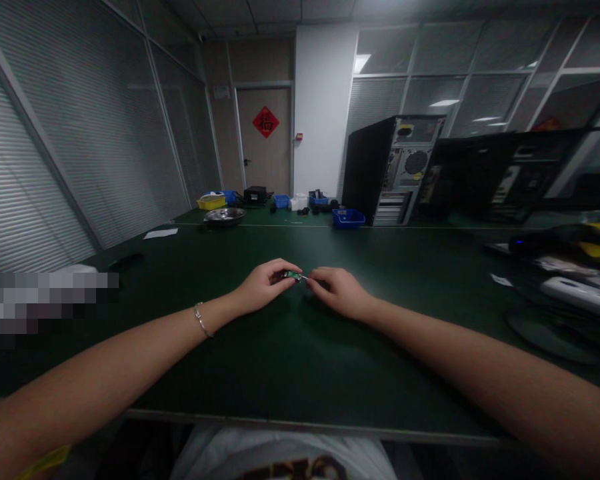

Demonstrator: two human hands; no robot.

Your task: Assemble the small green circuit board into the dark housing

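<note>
Between the thumb and fingers of my left hand (pixel 266 287) is a small green circuit board (pixel 293 275), held just above the dark green tabletop (pixel 300 373). My right hand (pixel 341 291) is closed in a pinch on a thin, pale, rod-like piece (pixel 305 277). That piece spans the short gap from my right fingertips to the board's right end; whether it is fixed to the board or only touches it, I cannot tell. My fingers hide part of the board. A silver bracelet (pixel 203 321) circles my left wrist.
A round metal dish (pixel 225 217), a yellow bin (pixel 211 203) and a blue bin (pixel 349 219) stand at the back. Behind to the right is a computer tower (pixel 370 170). A paper slip (pixel 161 233) lies at left, a white device (pixel 580 293) at right.
</note>
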